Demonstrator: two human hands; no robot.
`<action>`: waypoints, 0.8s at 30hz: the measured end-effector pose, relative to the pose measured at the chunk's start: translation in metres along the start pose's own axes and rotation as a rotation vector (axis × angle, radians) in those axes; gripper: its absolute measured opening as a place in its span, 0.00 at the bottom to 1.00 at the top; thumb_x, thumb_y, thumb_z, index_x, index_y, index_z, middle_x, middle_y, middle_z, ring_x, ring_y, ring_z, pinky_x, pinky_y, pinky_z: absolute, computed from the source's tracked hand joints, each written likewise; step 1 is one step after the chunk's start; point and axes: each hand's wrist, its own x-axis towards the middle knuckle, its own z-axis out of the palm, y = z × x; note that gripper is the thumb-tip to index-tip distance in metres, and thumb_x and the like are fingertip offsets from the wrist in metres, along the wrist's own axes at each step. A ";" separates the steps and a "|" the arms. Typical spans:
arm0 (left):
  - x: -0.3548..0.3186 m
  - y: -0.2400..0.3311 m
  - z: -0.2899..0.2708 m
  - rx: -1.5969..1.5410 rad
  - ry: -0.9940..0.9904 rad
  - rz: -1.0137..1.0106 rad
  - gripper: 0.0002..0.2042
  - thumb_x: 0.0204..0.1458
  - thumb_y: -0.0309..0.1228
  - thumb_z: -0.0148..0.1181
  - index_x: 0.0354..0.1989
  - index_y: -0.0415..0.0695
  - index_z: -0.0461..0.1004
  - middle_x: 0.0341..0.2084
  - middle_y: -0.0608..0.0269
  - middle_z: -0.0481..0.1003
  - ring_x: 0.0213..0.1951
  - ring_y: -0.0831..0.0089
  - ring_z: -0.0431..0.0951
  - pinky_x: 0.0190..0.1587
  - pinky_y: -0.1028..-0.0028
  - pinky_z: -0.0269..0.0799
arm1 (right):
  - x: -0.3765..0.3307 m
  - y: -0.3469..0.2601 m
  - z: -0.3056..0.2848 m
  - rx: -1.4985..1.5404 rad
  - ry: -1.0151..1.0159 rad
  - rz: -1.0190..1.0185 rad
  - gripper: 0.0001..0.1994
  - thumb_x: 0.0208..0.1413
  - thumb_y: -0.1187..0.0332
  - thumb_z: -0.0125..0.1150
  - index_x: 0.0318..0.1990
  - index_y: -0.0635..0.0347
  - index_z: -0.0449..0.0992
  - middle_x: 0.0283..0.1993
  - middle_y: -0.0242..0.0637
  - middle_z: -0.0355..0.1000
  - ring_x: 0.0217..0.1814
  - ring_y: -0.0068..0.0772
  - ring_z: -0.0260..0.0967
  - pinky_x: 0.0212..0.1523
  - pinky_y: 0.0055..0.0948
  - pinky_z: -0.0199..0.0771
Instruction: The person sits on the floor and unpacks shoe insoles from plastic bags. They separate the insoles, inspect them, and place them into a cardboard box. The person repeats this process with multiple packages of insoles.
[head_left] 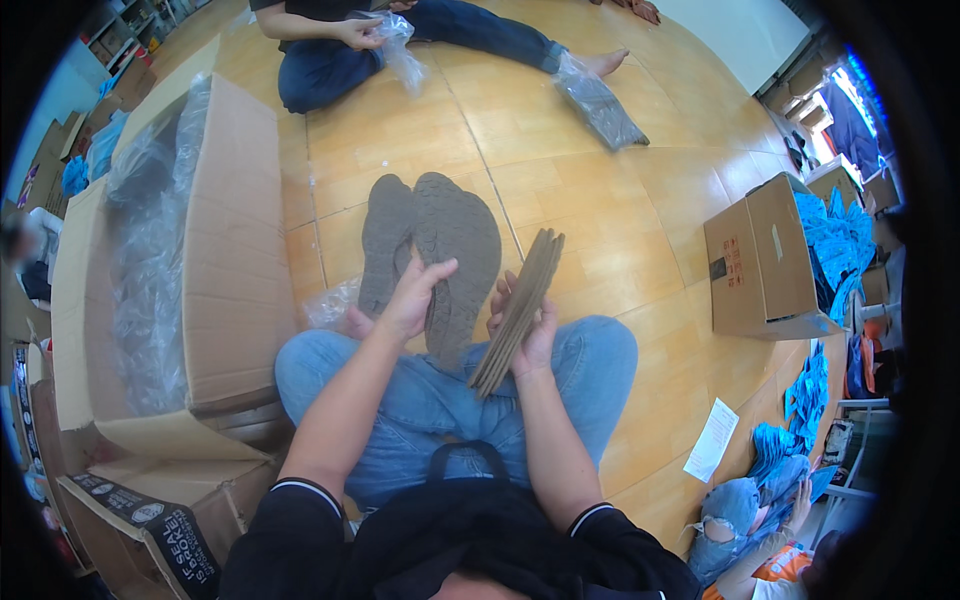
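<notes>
Edgewise, the right hand [537,345] holds perhaps four brown sheets [518,315].

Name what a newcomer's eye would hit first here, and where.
Probably the grey-brown sole-shaped pieces at centre, held in the left hand, beside a stack of thin slabs seen edge-on in the right hand. Next, the big open carton on the left, with clear plastic inside. Then bright blue material in the smaller carton at right.
</notes>
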 end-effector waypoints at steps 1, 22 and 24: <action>0.000 -0.005 0.003 0.134 0.017 0.078 0.23 0.63 0.39 0.47 0.60 0.37 0.59 0.52 0.53 0.71 0.50 0.62 0.76 0.52 0.64 0.74 | -0.002 0.001 0.001 -0.013 -0.004 -0.007 0.31 0.57 0.44 0.51 0.61 0.56 0.66 0.55 0.40 0.70 0.43 0.34 0.73 0.37 0.29 0.76; 0.003 0.023 -0.009 0.016 0.233 0.189 0.21 0.61 0.38 0.53 0.58 0.40 0.63 0.47 0.58 0.75 0.46 0.69 0.76 0.50 0.68 0.74 | 0.014 0.001 0.001 -0.174 -0.016 -0.011 0.31 0.57 0.43 0.51 0.58 0.61 0.67 0.51 0.44 0.71 0.51 0.36 0.71 0.46 0.36 0.77; 0.000 0.019 -0.002 -0.007 0.055 0.058 0.21 0.63 0.40 0.50 0.58 0.40 0.63 0.49 0.57 0.73 0.47 0.68 0.76 0.49 0.68 0.74 | 0.012 0.002 0.005 -0.102 -0.132 0.068 0.33 0.56 0.40 0.50 0.58 0.60 0.67 0.50 0.43 0.72 0.48 0.34 0.73 0.39 0.32 0.79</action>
